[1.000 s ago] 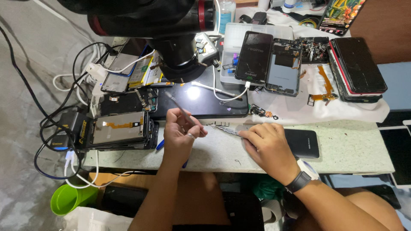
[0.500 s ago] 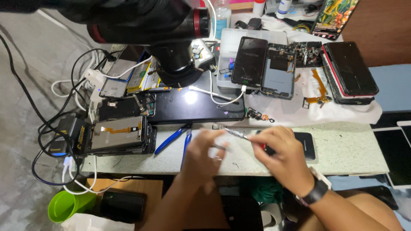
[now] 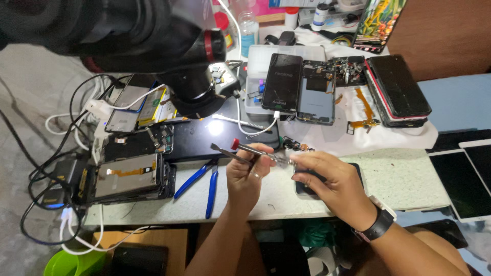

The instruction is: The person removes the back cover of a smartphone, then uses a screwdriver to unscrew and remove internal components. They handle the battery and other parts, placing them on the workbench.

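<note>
We see a thin metal spudger (image 3: pixel 221 150) pinched between the fingers of the left hand (image 3: pixel 246 176), its flat tip jutting out to the left of the grip and slightly upward. A red-capped screwdriver (image 3: pixel 255 150) sits in the same grip, its slim metal shaft running rightward toward the right hand (image 3: pixel 332 184). Under that right hand lies a dark smartphone (image 3: pixel 307 188), flat on the pale speckled benchtop, mostly covered by the palm, with only its near edge and corners showing.
</note>
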